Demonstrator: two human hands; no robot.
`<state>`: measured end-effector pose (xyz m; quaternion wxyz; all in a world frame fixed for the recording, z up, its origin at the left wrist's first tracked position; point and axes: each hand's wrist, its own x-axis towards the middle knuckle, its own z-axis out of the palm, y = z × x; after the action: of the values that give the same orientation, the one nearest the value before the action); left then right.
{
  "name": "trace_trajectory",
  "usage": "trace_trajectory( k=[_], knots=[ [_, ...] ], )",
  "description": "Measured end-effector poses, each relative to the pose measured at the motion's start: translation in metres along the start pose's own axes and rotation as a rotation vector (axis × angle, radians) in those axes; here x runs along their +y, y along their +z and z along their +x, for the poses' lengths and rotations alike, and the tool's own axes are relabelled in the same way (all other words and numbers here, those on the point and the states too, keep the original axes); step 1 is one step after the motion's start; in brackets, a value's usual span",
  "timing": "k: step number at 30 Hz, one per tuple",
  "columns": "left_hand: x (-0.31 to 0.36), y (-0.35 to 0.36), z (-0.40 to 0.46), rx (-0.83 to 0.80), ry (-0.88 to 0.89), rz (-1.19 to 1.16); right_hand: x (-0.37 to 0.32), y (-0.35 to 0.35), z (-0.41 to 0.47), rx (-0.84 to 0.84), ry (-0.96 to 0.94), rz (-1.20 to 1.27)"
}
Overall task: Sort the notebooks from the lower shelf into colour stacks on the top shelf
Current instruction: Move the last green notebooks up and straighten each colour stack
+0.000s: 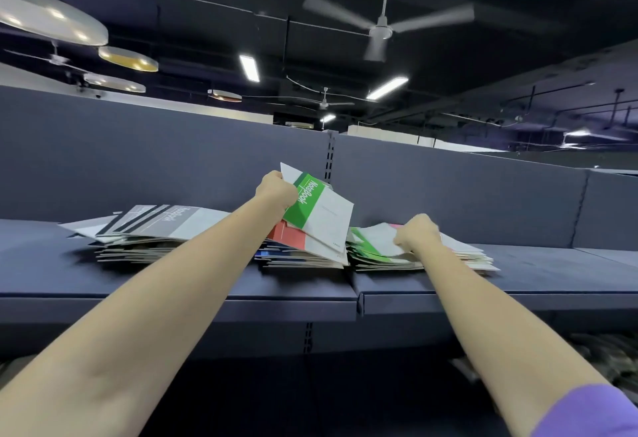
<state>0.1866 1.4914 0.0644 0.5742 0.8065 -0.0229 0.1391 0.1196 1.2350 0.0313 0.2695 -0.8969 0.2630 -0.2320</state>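
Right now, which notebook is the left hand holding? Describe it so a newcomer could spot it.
On the top shelf, above the middle stack, the left hand grips a tilted green notebook. It alone is lifted off the stacks.

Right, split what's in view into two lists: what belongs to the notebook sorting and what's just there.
Part of the job:
- green notebook, gripped by the left hand
- green stack, right hand on it
- grey stack
- red-topped stack
- top shelf

Just there:
- ceiling fan
- strip lights
- round lamps
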Motion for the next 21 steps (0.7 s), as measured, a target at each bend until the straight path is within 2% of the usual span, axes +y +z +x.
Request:
trace_trajectory(
  k=[3,6,8,10,12,17,21],
  knots=[
    [0.0,0.001,-0.004,0.002,0.003,0.017,-0.009,0.019,-0.011,-0.047,-0.086,-0.117],
    [0.0,0.001,-0.006,0.013,0.002,0.05,-0.017,0.028,-0.008,0.079,-0.184,-0.148],
    [0.0,0.003,-0.004,0.017,0.003,0.046,-0.03,0.032,-0.005,0.033,-0.283,0.075],
    [-0.001,0.005,-0.001,0.016,0.005,0.015,-0.046,0.035,-0.01,-0.105,-0.308,0.251],
    [-0.001,0.007,0.001,0.016,0.013,-0.029,-0.057,0.039,-0.018,-0.188,-0.293,0.279],
    [-0.006,0.007,0.0,-0.001,0.002,-0.168,-0.058,0.049,-0.012,-0.213,-0.074,0.524],
    [-0.008,0.008,-0.004,-0.033,-0.004,-0.253,-0.059,0.048,-0.009,-0.273,-0.018,0.609]
  ],
)
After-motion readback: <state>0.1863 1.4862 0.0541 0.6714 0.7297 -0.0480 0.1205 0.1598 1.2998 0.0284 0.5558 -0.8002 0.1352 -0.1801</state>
